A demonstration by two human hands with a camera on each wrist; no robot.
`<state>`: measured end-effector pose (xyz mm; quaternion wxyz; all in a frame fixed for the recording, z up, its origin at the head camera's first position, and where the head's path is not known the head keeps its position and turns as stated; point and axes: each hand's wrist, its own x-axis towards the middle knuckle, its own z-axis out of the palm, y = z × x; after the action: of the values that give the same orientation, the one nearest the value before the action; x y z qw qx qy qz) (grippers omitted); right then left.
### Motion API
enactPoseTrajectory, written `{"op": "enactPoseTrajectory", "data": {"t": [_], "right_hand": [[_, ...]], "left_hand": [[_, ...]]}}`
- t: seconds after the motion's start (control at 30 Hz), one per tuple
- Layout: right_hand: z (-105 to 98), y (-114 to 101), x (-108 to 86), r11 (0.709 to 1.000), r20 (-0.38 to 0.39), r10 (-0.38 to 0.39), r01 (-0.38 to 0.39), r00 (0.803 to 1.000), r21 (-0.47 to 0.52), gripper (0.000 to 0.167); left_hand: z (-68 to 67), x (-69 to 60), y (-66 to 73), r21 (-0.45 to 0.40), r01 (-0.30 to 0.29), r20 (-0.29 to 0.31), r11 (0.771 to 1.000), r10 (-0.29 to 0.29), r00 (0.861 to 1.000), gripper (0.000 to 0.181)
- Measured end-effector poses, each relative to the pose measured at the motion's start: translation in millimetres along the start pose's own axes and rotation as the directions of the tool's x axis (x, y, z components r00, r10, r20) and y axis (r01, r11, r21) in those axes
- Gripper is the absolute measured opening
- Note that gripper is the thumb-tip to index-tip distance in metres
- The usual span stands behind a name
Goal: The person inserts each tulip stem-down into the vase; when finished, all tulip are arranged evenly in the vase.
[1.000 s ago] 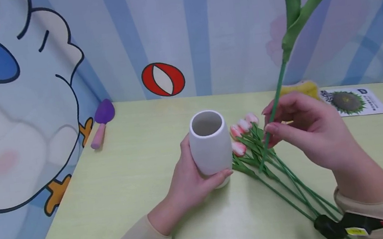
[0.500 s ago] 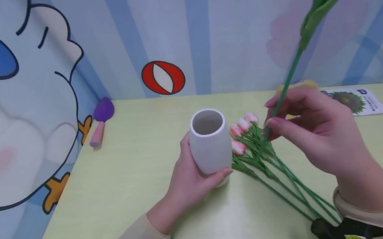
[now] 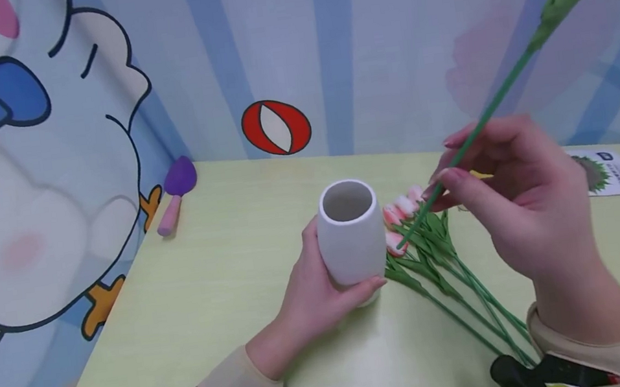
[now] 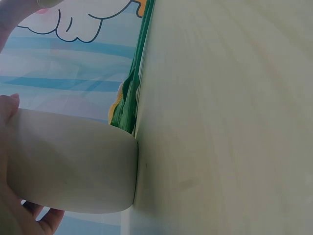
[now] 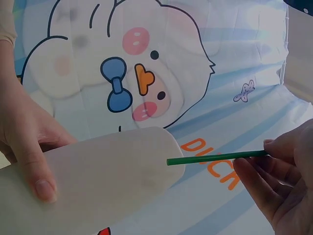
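My left hand (image 3: 325,306) grips a white vase (image 3: 354,246) around its lower part; the vase stands upright on the table, mouth upward. In the left wrist view the vase (image 4: 73,161) has its base at the tabletop. Thumb and fingertips of my right hand (image 3: 528,197) pinch a green flower stem (image 3: 495,104), which leans up to the right; its top is out of frame. The lower end points down-left, right of the vase mouth. In the right wrist view the stem (image 5: 210,158) overlaps the vase rim; whether they touch I cannot tell.
Several pink-and-white artificial tulips (image 3: 434,242) lie right of the vase, stems toward me. A purple trowel with a pink handle (image 3: 177,188) lies back left, and a printed card (image 3: 613,170) back right. A yellow thing (image 3: 480,174) is mostly hidden behind my right hand.
The stem in my right hand has tilted further to the right, and its lower end has risen and swung left toward the vase. My left hand still holds the vase in place.
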<state>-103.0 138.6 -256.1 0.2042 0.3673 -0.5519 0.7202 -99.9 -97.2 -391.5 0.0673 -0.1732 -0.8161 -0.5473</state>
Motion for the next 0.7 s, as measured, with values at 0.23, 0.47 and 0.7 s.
{"op": "enactPoseTrajectory", "data": {"t": [0.23,0.47,0.7], "right_hand": [[4.0,-6.4,-3.8,0.999,-0.077,-0.052,0.052,0.996,-0.009,0.028],[9.4,-13.1,-8.1,0.986,-0.191,-0.157,0.166,0.969,0.029,0.028],[22.9,-8.4,-4.3,0.981,-0.225,-0.187,0.192,0.956,0.004,0.025]], "left_hand": [[0.8,-0.5,-0.6,0.022,-0.005,-0.008,1.000,0.005,1.000,0.112],[0.2,1.0,1.1,0.028,-0.015,-0.009,0.999,0.015,1.000,0.112],[2.2,0.2,0.8,0.015,-0.002,-0.009,1.000,0.003,1.000,0.111]]}}
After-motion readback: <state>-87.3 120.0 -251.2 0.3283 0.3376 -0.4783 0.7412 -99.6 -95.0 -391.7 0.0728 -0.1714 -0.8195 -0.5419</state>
